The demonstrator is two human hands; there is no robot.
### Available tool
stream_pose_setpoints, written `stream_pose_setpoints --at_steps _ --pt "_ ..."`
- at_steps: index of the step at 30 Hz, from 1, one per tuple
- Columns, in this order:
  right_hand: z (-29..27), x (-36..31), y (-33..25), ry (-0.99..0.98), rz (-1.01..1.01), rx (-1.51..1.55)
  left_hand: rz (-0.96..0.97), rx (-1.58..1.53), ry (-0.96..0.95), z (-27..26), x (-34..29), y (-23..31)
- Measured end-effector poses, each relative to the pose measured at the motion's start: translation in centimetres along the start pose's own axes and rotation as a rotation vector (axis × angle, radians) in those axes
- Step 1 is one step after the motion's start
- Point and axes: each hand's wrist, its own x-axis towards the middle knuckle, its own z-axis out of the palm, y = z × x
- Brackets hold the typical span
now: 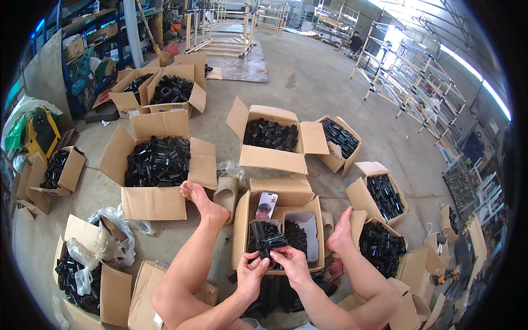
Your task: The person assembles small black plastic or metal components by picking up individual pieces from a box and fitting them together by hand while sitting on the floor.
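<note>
My left hand (250, 273) and my right hand (290, 263) meet over an open cardboard box (240, 231) between my bare legs. Together they hold a black plastic part (268, 241) just above the box. The box holds more black plastic parts (297, 235) and a smaller inner carton (309, 234). A phone (266, 205) leans on the box's far flap. My left foot (195, 193) rests against a larger box, my right foot (342, 231) beside the box in front of me.
Several open cardboard boxes of black parts ring me on the concrete floor: (157, 162), (271, 135), (341, 137), (384, 195), (380, 247), (82, 275). Crumpled plastic bags (113, 236) lie at left. Metal racks (418, 82) stand far right; a person (355, 43) sits far back.
</note>
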Motion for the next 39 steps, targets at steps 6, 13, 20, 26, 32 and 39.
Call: stream_pose_setpoints --at_steps 6,13,20,26,32,39 --pt "-0.5 0.0 -0.3 -0.006 0.021 -0.06 -0.022 -0.009 0.003 0.1 0.0 -0.1" --pt "-0.4 -0.4 -0.4 -0.017 0.046 -0.057 -0.021 -0.005 0.0 0.2 0.0 0.2" --pt "-0.4 -0.5 -0.1 0.022 -0.036 -0.135 -0.028 0.009 -0.01 0.2 -0.2 0.1" --pt "-0.4 -0.9 -0.2 0.033 -0.035 -0.135 -0.029 0.03 -0.007 0.2 -0.3 0.1" --pt "-0.5 -1.0 -0.2 0.014 -0.007 -0.043 -0.036 0.014 -0.011 0.4 -0.6 0.3" --pt "-0.2 -0.9 0.0 0.014 -0.02 -0.039 -0.042 0.058 -0.022 0.1 -0.5 0.3"
